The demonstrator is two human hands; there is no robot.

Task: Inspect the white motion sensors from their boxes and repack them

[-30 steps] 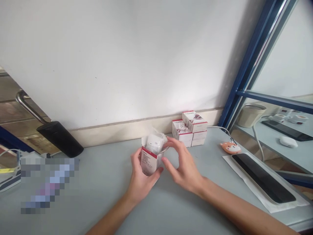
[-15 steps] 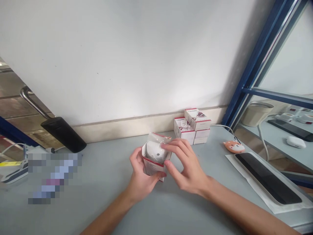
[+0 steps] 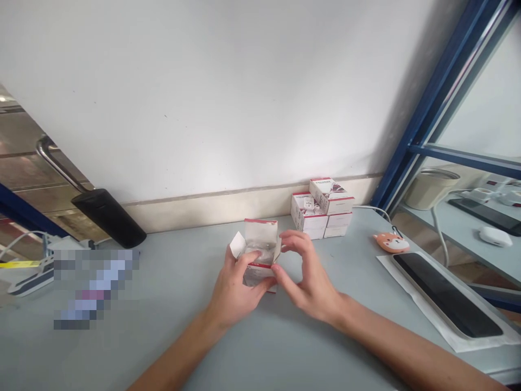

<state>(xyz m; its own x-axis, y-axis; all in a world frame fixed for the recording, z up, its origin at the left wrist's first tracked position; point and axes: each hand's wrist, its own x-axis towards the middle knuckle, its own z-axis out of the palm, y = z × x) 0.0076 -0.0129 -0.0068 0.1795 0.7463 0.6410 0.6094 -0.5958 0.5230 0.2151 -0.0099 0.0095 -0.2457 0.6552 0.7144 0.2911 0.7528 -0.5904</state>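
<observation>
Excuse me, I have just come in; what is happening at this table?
A person is handling a small open box with both bare hands. The left hand holds it, one finger reaching over the opening, where clear plastic shows. The right hand is at the box's right side flap. The flaps stand up. Three similar boxes are stacked near the wall.

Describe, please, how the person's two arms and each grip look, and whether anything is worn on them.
The left grip and right grip are ungloved human hands, with no ring visible. The left forearm and right forearm are bare to the picture's edge: no sleeve, watch, bracelet or cable shows on them.
</observation>
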